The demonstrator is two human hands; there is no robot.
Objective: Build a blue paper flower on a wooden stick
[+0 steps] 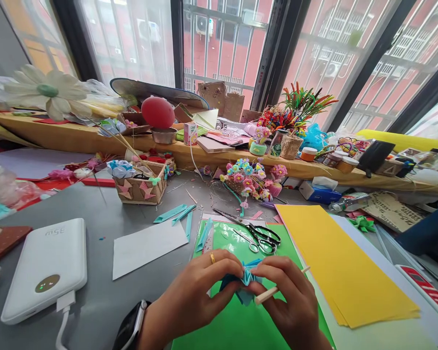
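Note:
My left hand (pixel 200 296), with a gold ring and a dark watch at the wrist, pinches one side of a folded blue paper piece (pixel 245 278). My right hand (pixel 288 296) pinches the other side and also holds a thin wooden stick (pixel 268 293) that juts out between its fingers. Both hands hover over a green paper sheet (pixel 237 325) near the table's front edge. Most of the blue piece is hidden by my fingers.
Scissors (pixel 257 236) lie on the green sheet just beyond my hands. Yellow paper (pixel 336 262) lies right, a white sheet (pixel 146 245) and a white power bank (pixel 45 270) left. Blue strips (pixel 177 214), a cardboard box (pixel 140 187) and paper flowers (pixel 248 177) sit farther back.

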